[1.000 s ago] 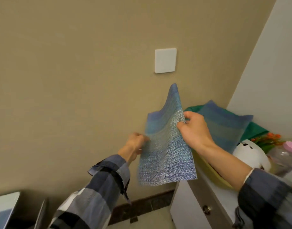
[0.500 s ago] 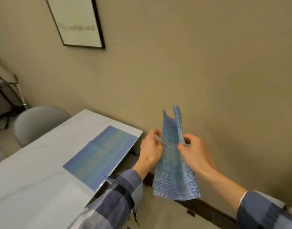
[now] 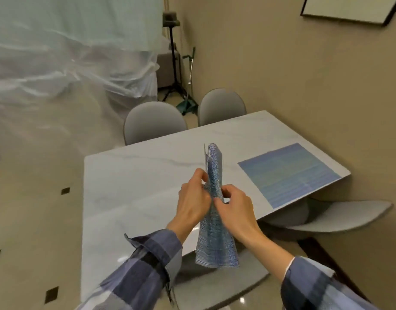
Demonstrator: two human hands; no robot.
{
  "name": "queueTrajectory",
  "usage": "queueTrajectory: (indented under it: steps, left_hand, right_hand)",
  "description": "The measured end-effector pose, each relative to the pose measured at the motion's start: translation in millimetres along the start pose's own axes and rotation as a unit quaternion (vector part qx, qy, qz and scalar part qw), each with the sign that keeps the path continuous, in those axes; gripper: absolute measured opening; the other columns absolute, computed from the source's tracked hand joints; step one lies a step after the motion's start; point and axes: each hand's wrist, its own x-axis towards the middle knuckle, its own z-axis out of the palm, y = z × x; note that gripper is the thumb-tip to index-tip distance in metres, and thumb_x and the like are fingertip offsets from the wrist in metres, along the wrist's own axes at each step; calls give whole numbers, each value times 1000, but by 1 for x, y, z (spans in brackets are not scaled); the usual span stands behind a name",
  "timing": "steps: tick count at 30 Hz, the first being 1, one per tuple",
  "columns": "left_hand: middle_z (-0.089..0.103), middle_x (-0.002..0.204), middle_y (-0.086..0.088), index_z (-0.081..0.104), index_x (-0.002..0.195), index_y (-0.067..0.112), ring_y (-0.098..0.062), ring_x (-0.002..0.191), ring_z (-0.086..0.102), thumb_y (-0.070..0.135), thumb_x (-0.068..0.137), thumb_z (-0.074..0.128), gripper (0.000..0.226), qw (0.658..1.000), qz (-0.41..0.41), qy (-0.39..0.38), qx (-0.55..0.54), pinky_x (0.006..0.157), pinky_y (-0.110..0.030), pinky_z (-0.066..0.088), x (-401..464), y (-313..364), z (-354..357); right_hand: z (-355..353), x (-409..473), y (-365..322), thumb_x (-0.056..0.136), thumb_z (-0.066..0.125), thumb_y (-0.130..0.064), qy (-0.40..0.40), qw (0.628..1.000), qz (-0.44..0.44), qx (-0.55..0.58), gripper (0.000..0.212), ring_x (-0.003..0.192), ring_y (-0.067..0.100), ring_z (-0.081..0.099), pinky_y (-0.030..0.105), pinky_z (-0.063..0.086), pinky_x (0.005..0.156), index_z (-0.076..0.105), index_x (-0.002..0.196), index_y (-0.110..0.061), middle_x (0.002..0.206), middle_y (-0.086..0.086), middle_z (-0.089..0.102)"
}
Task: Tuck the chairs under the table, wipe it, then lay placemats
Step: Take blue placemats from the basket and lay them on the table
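From the head view, we are holding a blue woven placemat (image 3: 215,224) up in front of us, over the near edge of the white marble table (image 3: 134,175). It is folded and standing on its end, with its top at 12 o'clock and its loose bottom edge hanging at 6 o'clock. Our left hand (image 3: 193,200) is pinching its left side, with fingers closed on the cloth. Our right hand (image 3: 234,209) is pinching its right side the same way. The two hands are just beside each other, with the mat between them.

A second blue placemat (image 3: 288,173) is lying flat on the table at 3 o'clock, near the table's right corner. Two grey chairs (image 3: 154,121) are sitting at the far side at 12 o'clock, tucked close to the table edge. Another grey chair (image 3: 340,215) is poking out under the table at 4 o'clock. We are wearing blue checked sleeves (image 3: 147,265). Clear plastic sheeting (image 3: 69,52) is hanging at 10 o'clock. A black tripod (image 3: 174,63) is standing by the beige wall (image 3: 304,74) at 12 o'clock.
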Motion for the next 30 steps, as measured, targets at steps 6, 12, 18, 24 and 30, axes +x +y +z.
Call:
queueTrajectory:
  steps: [6, 12, 18, 24, 30]
  left_hand:
    - [67, 75, -7, 49, 97, 24, -28, 66, 61, -1, 83, 41, 30, 995, -96, 5, 6, 60, -43, 53, -1, -84, -90]
    - [69, 75, -13, 56, 92, 19, -21, 60, 53, -4, 79, 42, 30, 982, -185, 30, -13, 54, -28, 43, 3, -149, -149]
    - [66, 67, -8, 64, 82, 17, -18, 55, 53, -3, 82, 50, 25, 971, -222, 84, -8, 52, -24, 42, 17, -214, -231]
    - [72, 75, -5, 66, 77, 21, -24, 71, 64, 3, 81, 56, 21, 974, -215, 72, -2, 70, -32, 52, 61, -297, -322]
    - [67, 73, -3, 60, 84, 22, -21, 61, 55, 8, 89, 52, 16, 982, -189, 20, -5, 60, -29, 42, 99, -346, -387]
  right_hand:
    - [103, 4, -49, 93, 60, -25, -69, 998, 1, -12, 14, 81, 8, 66, 34, 58, 73, 66, 105, -22, 92, -12, 67]
    - [179, 26, -78, 83, 57, -24, -137, 990, 5, -30, 17, 79, 29, 64, 45, 53, 71, 64, 85, -9, 80, 8, 68]
    - [267, 36, -129, 82, 55, -24, -174, 984, -1, -24, 19, 70, 29, 58, 43, 50, 65, 60, 82, -6, 79, 13, 65]
    - [376, 57, -188, 85, 58, -24, -150, 988, 21, -11, 15, 83, 27, 65, 46, 56, 75, 65, 85, -11, 83, 6, 69]
    - [444, 73, -237, 90, 61, -25, -85, 993, 71, 33, 12, 84, 17, 66, 42, 56, 79, 68, 93, -16, 91, -3, 70]
